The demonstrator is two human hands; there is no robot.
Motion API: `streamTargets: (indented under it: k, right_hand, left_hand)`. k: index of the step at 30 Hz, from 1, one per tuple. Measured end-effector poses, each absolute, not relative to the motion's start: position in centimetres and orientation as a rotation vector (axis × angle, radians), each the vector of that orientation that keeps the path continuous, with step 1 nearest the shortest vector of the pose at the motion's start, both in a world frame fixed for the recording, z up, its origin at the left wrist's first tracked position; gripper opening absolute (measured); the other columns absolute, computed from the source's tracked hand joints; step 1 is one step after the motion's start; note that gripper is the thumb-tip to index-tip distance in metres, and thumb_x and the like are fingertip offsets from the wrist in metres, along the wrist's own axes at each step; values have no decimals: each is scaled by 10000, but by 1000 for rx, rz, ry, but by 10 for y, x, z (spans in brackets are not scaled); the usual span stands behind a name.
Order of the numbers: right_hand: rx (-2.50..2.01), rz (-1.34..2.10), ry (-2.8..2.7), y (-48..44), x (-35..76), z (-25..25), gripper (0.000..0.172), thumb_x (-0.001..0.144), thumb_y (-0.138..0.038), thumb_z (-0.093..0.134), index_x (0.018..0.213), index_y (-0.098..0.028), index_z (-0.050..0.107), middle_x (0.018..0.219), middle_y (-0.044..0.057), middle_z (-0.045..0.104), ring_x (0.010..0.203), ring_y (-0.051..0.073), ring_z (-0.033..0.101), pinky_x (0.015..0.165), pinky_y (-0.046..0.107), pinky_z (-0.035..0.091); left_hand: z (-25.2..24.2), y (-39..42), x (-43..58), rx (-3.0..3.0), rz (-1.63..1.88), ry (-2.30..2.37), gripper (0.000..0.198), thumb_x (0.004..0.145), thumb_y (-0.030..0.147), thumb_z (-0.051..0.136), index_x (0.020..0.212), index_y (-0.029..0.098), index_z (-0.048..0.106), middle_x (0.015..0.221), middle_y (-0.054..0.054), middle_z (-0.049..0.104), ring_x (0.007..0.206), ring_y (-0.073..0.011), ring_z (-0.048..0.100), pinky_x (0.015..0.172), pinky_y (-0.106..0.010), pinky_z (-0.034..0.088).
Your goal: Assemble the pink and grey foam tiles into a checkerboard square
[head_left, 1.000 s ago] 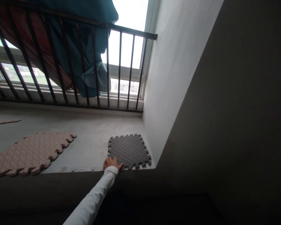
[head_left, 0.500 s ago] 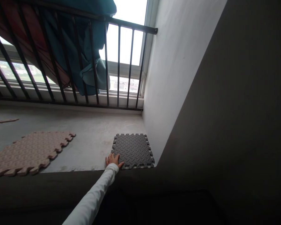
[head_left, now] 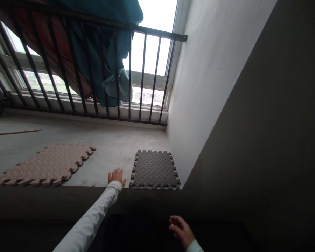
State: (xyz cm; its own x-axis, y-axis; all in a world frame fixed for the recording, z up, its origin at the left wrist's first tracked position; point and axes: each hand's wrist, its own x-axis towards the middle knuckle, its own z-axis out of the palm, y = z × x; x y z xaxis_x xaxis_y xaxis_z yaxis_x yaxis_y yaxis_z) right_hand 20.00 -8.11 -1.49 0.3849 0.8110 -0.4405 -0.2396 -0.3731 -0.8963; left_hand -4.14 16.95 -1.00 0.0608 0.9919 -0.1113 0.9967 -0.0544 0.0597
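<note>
A dark grey foam mat tile (head_left: 156, 169) with toothed edges lies flat on the ledge, in the corner by the side wall. Just left of it, my left hand (head_left: 117, 177) rests at the ledge's front edge, fingers spread, holding nothing and apart from the tile. Below the ledge, my right hand (head_left: 182, 231) hangs in the air with fingers slightly curled and apart, nothing visible in it. Further left lies a brownish-pink foam mat (head_left: 51, 164) with the same kind of toothed edge.
A thin brown strip (head_left: 18, 132) lies at the far left of the ledge (head_left: 102, 154). Behind stands a black metal railing (head_left: 120, 120) with teal cloth (head_left: 94, 70) and reddish cloth draped over it, before a window. A white wall (head_left: 199, 77) bounds the right side.
My left hand has come off the grey tile and moved left onto the ledge. My right hand has come into view at the bottom. The view has shifted left.
</note>
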Motion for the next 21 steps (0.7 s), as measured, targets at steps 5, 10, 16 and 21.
streamTargets:
  k: [5, 10, 16, 21]
  right_hand:
    - [-1806, 920, -993, -23, 220, 0, 305, 428, -164, 651, 730, -201, 625, 949, 67, 583, 1019, 243, 461, 945, 330, 257]
    - [-2349, 601, -1602, 37, 237, 2, 509, 566, -194, 580, 1070, -159, 515, 1242, 121, 400, 1174, 256, 323, 975, 324, 238]
    - [-2751, 442, -1895, 83, 245, 11, 669, 638, -311, 562, 1247, -199, 310, 1295, 122, 329, 1161, 242, 351, 926, 343, 321]
    - [-2814, 535, -1960, 103, 256, 23, 879, 517, -378, 666, 1277, -203, 263, 1306, 148, 307, 1185, 266, 310, 928, 335, 324]
  left_hand:
    - [-8, 192, -168, 2046, -123, 2367, 496, 667, 216, 461, 1162, 199, 431, 1342, -73, 295, 1199, -209, 268, 988, -353, 201]
    - [-3, 194, -257, 2024, -217, 2395, 513, 692, 150, 408, 1205, 138, 392, 1333, -70, 311, 1181, -200, 299, 972, -285, 246]
    - [2, 209, -287, 2113, -284, 2234, 511, 668, 23, 345, 1123, 211, 485, 1270, -59, 408, 1123, -191, 384, 887, -334, 347]
    - [-1, 225, -292, 2193, -203, 2251, 482, 640, -12, 331, 1000, 200, 572, 1149, -76, 511, 1021, -187, 459, 856, -328, 354]
